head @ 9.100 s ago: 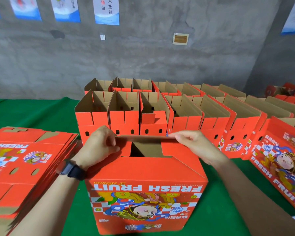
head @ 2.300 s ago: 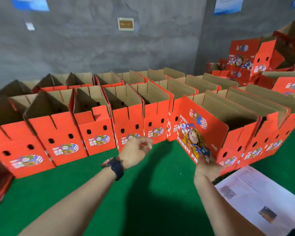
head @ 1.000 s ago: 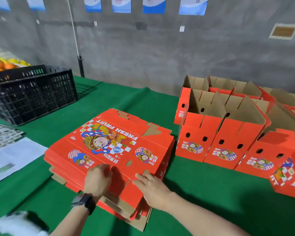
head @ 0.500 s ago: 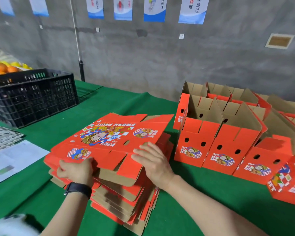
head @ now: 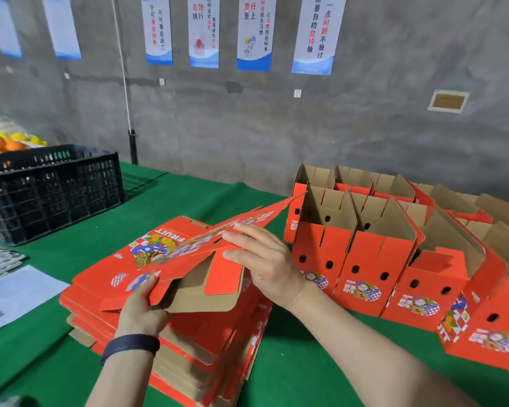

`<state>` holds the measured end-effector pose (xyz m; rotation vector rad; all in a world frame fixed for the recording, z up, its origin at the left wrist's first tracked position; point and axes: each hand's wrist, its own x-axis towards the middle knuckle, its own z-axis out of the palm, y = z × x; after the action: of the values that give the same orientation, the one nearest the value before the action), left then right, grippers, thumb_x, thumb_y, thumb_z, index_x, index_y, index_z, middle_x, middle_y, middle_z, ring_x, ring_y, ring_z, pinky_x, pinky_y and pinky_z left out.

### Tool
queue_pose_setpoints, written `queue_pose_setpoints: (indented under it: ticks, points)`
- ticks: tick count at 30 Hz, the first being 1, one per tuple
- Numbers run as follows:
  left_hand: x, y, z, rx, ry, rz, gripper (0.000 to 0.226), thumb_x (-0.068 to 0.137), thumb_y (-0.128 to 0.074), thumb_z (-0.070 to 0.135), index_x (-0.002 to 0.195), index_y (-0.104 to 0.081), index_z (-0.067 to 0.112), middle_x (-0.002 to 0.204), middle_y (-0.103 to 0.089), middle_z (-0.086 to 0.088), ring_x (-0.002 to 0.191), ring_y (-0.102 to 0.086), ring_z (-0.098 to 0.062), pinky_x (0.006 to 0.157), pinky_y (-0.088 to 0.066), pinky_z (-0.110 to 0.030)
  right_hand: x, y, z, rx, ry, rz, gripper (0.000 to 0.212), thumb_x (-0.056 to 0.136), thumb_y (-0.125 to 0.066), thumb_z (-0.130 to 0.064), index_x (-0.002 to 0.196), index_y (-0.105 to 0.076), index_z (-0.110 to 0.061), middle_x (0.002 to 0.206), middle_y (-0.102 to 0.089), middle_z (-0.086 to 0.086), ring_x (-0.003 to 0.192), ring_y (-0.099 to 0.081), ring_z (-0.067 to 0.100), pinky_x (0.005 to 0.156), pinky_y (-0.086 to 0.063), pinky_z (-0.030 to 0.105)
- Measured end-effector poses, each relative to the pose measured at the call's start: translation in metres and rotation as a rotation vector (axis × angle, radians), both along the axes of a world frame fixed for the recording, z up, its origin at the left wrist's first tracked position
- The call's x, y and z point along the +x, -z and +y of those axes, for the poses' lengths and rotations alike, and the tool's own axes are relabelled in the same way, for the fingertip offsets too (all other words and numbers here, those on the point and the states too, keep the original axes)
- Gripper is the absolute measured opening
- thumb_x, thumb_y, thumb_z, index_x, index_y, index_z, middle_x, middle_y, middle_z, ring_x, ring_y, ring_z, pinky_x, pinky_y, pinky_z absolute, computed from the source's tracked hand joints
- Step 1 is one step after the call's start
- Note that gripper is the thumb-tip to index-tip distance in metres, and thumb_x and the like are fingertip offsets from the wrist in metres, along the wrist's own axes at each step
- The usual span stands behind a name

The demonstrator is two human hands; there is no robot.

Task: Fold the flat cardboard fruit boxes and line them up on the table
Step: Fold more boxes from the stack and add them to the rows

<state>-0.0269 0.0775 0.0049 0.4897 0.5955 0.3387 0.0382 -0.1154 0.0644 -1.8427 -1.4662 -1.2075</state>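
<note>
One flat box (head: 185, 257), red-printed corrugated cardboard, tilts above the stack of flats (head: 212, 353) under both hands. The left hand (head: 143, 309) pinches its near edge, and the right hand (head: 266, 265) lays straight fingers on it. Two rows of folded boxes (head: 373, 259), open-topped, stand right of them on the green-felt counter (head: 294, 380).

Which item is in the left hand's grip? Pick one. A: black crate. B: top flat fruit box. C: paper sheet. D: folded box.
B: the left hand curls round the near edge of the top flat fruit box, raised off the stack.
</note>
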Motion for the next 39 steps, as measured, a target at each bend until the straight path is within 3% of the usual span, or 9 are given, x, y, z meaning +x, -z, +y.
queue_pose_setpoints:
  ticks: [4,9,12,14,17,20,25,33,39]
  points:
    - [0.007,0.008,-0.013,-0.296,0.088,-0.249,0.038,0.081,-0.061,0.008,0.12,-0.061,0.012,0.096,-0.073,-0.005,0.085,-0.069,-0.014,0.104,-0.04,-0.033,0.001,-0.013,-0.023,0.241,0.107,0.037,0.03,0.094,-0.052,-0.001,0.119,-0.066,-0.009,0.138,-0.05,0.021,0.131,-0.044,0.037,0.107,-0.039,0.051]
    - [0.013,-0.002,-0.058,-0.281,0.125,-0.289,0.051,0.054,-0.073,0.01,0.103,-0.061,0.007,0.087,-0.072,-0.012,0.088,-0.067,-0.015,0.103,-0.043,-0.038,-0.009,-0.009,-0.075,0.565,-0.01,0.957,0.087,0.087,-0.063,-0.034,0.153,-0.008,-0.019,0.159,-0.011,-0.01,0.141,-0.016,-0.01,0.115,-0.02,0.017]
    - [0.014,0.007,-0.082,-0.234,0.181,-0.291,0.02,0.092,-0.053,0.02,0.108,-0.06,0.011,0.083,-0.073,-0.009,0.081,-0.069,-0.014,0.078,-0.055,-0.041,-0.01,-0.014,-0.114,0.963,-0.169,1.267,0.061,0.101,-0.043,-0.014,0.153,-0.012,-0.024,0.158,-0.02,-0.002,0.136,-0.038,0.005,0.104,-0.036,0.026]
    - [0.015,0.018,-0.099,-0.24,0.231,-0.284,0.021,0.094,-0.05,0.021,0.103,-0.065,0.009,0.084,-0.074,-0.01,0.074,-0.071,-0.019,0.062,-0.058,-0.045,-0.007,-0.028,-0.145,1.134,-0.311,1.506,0.052,0.103,-0.037,-0.031,0.151,-0.02,-0.023,0.147,-0.042,0.01,0.113,-0.058,0.023,0.09,-0.047,0.038]
    - [0.009,0.028,-0.128,-0.246,0.36,-0.275,0.024,0.091,-0.052,0.02,0.103,-0.067,0.005,0.091,-0.073,-0.013,0.077,-0.072,-0.023,0.065,-0.056,-0.051,-0.01,-0.038,-0.192,0.989,-0.122,1.702,0.034,0.097,-0.052,-0.033,0.124,-0.054,-0.012,0.109,-0.066,0.016,0.087,-0.065,0.025,0.075,-0.053,0.039]
    - [0.007,0.04,-0.159,-0.144,0.489,-0.209,0.023,0.094,-0.047,0.016,0.104,-0.065,0.005,0.087,-0.073,-0.013,0.073,-0.072,-0.021,0.069,-0.057,-0.042,-0.015,-0.033,-0.236,0.957,0.129,1.686,0.009,0.092,-0.056,-0.001,0.091,-0.061,-0.008,0.09,-0.064,0.016,0.074,-0.06,0.026,0.07,-0.048,0.038]
    - [0.008,0.051,-0.202,0.097,0.553,0.011,0.014,0.092,-0.048,0.009,0.084,-0.059,0.009,0.06,-0.065,-0.004,0.057,-0.06,-0.019,0.058,-0.049,-0.031,-0.028,-0.026,-0.307,1.177,0.115,1.476,0.017,0.092,-0.053,0.003,0.104,-0.061,-0.006,0.083,-0.065,0.01,0.069,-0.06,0.024,0.07,-0.049,0.037]
    - [0.043,0.018,-0.23,0.777,0.214,-0.007,0.077,0.086,-0.069,0.021,0.148,-0.024,0.011,0.149,-0.034,-0.013,0.134,-0.039,-0.03,0.109,-0.033,-0.052,-0.057,0.001,-0.403,1.099,0.241,1.302,0.023,0.085,-0.058,0.002,0.093,-0.07,-0.016,0.084,-0.075,-0.001,0.074,-0.071,0.01,0.062,-0.053,0.02]
    - [0.074,-0.027,-0.243,0.995,0.267,-0.184,0.035,0.081,-0.073,0.022,0.109,-0.062,0.004,0.107,-0.069,-0.014,0.091,-0.066,-0.029,0.081,-0.053,-0.04,-0.065,0.021,-0.441,1.084,0.288,1.342,0.023,0.08,-0.063,0.0,0.098,-0.07,-0.011,0.091,-0.075,0.002,0.091,-0.069,0.015,0.086,-0.044,0.03]
